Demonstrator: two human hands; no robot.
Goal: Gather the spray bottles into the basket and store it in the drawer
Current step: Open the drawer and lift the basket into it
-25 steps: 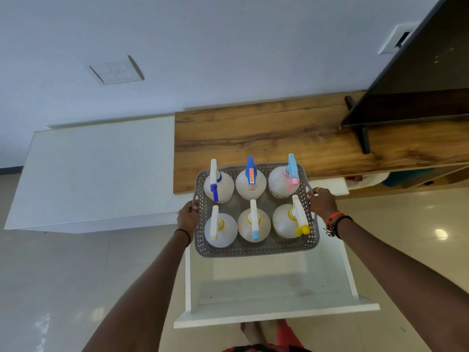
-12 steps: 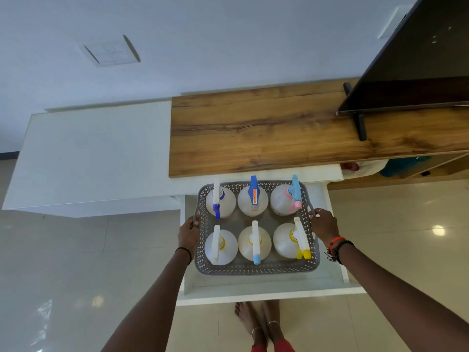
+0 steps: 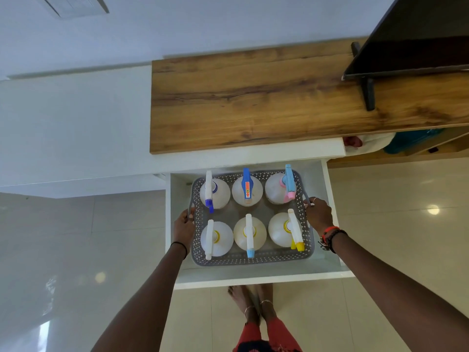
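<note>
The left grip (image 3: 184, 226) and right grip (image 3: 318, 214) are curling round the side handles of the grey perforated plastic basket (image 3: 253, 259), which is carrying six white spray bottles (image 3: 247, 191) and sitting inside the open white drawer (image 3: 264, 278), its long axis spanning between them.

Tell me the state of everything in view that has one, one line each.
drawer: pulled open.
basket: inside the drawer, full.
spray bottles: six, upright in the basket.
left hand: grips the basket's left handle.
right hand: grips the basket's right handle.
television: screen dark.
</note>
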